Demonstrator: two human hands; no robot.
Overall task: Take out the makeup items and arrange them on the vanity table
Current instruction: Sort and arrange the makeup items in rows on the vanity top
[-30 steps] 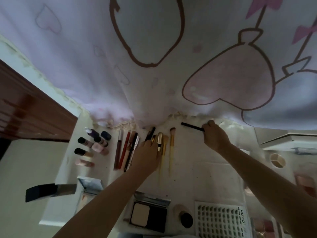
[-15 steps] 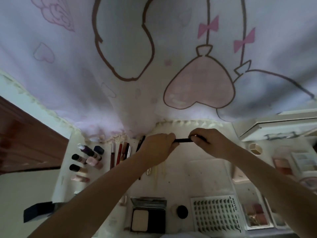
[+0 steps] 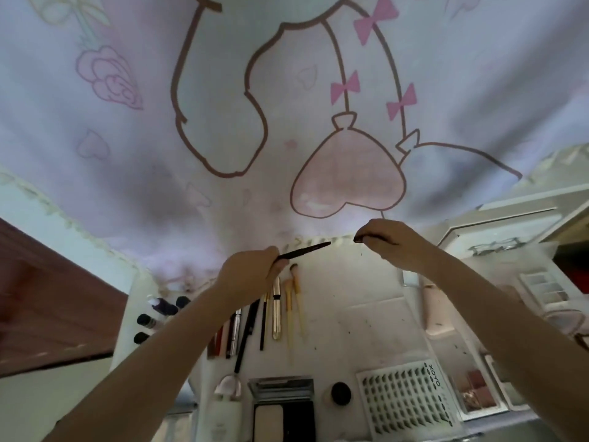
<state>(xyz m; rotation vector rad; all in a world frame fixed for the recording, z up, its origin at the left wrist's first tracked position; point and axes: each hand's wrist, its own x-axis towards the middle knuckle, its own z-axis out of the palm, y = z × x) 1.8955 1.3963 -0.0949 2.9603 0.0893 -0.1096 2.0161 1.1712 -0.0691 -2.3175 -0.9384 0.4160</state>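
Hands hover apart above the table (image 3: 366,317). Left hand (image 3: 251,275) pinches a black pencil (image 3: 304,250) at its lower end, the tip angled up toward the right hand (image 3: 387,242). Right hand curls its fingers round a small dark cap (image 3: 358,239), clear of the pencil. Brushes (image 3: 294,301) and pens (image 3: 245,327) lie in a row on the table below the left hand, a compact (image 3: 282,406) nearer the camera.

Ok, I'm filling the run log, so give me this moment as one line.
left hand: holds black pencil | right hand: pinches its cap | pencil and cap: apart | brushes: lying on vanity table
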